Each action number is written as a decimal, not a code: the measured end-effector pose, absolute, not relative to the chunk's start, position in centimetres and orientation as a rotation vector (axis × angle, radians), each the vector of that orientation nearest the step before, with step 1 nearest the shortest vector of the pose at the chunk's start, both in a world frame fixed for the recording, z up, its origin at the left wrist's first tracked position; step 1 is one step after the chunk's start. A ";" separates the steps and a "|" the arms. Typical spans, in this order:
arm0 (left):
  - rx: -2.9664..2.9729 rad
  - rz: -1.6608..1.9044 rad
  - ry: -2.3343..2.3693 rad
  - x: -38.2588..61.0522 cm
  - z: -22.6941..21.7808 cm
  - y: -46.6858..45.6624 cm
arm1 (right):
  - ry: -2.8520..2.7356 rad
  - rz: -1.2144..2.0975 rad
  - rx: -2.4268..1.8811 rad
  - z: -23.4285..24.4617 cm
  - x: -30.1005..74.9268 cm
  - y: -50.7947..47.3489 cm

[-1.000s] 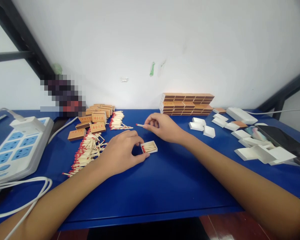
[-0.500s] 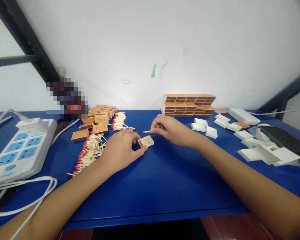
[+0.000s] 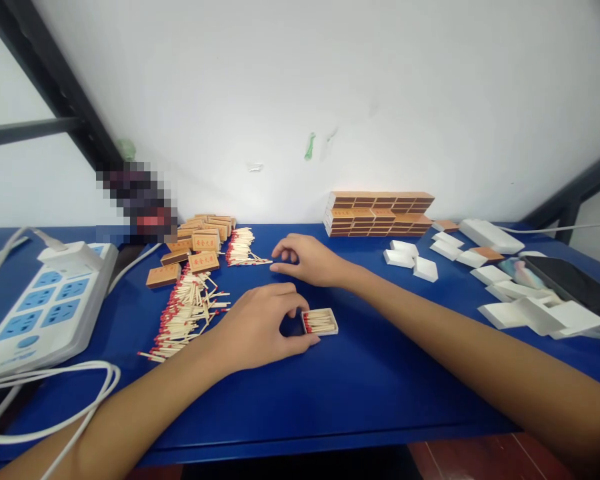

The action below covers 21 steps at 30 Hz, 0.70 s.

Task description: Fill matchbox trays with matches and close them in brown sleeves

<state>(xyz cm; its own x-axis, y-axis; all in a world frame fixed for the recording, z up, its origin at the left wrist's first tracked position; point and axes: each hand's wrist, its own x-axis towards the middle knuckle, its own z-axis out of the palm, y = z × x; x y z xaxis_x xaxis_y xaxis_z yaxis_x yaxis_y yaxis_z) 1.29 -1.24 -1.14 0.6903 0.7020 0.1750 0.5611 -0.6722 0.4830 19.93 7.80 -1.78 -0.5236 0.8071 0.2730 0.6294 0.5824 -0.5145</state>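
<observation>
A small white matchbox tray (image 3: 333,329) lies on the blue table with red-tipped matches (image 3: 321,321) in it. My left hand (image 3: 273,323) has its thumb and index finger around the tray's left end. Beyond it, my right hand (image 3: 307,260) is low over the table, thumb and index fingertips slightly apart. Those tips are beside the ends of a few matches at the edge of a small match pile (image 3: 241,247). Nothing shows between them. A bigger heap of loose matches (image 3: 185,310) spreads left of my left hand.
Orange matchboxes (image 3: 205,262) cluster at the back left. A stacked row of matchboxes (image 3: 380,217) stands against the wall. White empty trays (image 3: 425,269) and a dark phone (image 3: 570,283) lie on the right. A power strip (image 3: 50,300) with looping white cables occupies the left.
The match that was in my right fingers is no longer there. My right hand has moved left to the small pile. My left hand and the tray have shifted nearer and rightward.
</observation>
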 end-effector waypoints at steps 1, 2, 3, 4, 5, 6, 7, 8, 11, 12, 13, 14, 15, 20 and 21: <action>2.518 0.491 0.979 1.3 -1.2 -1.3 | -2.356 0.457 -1.148 -2.0 19.2 8.3; 2.531 0.493 0.977 1.3 -1.3 -1.3 | -2.375 0.431 -1.161 -2.3 18.5 8.7; 2.544 0.495 0.973 1.2 -1.4 -1.2 | -2.385 0.412 -1.180 -2.4 17.9 8.9; 2.554 0.500 0.966 1.2 -1.4 -1.1 | -2.391 0.402 -1.201 -2.5 17.5 9.1; 2.560 0.506 0.958 1.2 -1.5 -1.1 | -2.394 0.399 -1.224 -2.5 17.2 9.2; 2.564 0.511 0.954 1.1 -1.5 -1.1 | -2.397 0.401 -1.244 -2.5 17.1 9.1; 2.566 0.513 0.951 1.1 -1.5 -1.0 | -2.401 0.404 -1.259 -2.4 17.3 8.9; 2.569 0.513 0.954 1.1 -1.5 -1.0 | -2.404 0.405 -1.274 -2.3 17.6 8.6; 2.579 0.508 0.956 1.1 -1.4 -1.1 | -2.409 0.407 -1.322 -1.9 19.7 7.2; 2.585 0.509 0.950 1.1 -1.4 -1.2 | -2.408 0.409 -1.342 -1.8 20.6 6.6; 2.589 0.512 0.948 1.1 -1.3 -1.2 | -2.403 0.413 -1.362 -1.7 21.6 6.0; 2.594 0.516 0.948 1.1 -1.3 -1.2 | -2.398 0.419 -1.381 -1.7 22.6 5.5; 2.599 0.518 0.951 1.1 -1.3 -1.1 | -2.383 0.429 -1.401 -1.7 23.6 5.0; 2.603 0.503 0.977 1.0 -1.0 -0.7 | -2.340 0.514 -1.395 -2.1 27.8 4.0; 2.600 0.502 0.986 1.0 -0.9 -0.6 | -2.344 0.523 -1.395 -2.1 28.3 4.0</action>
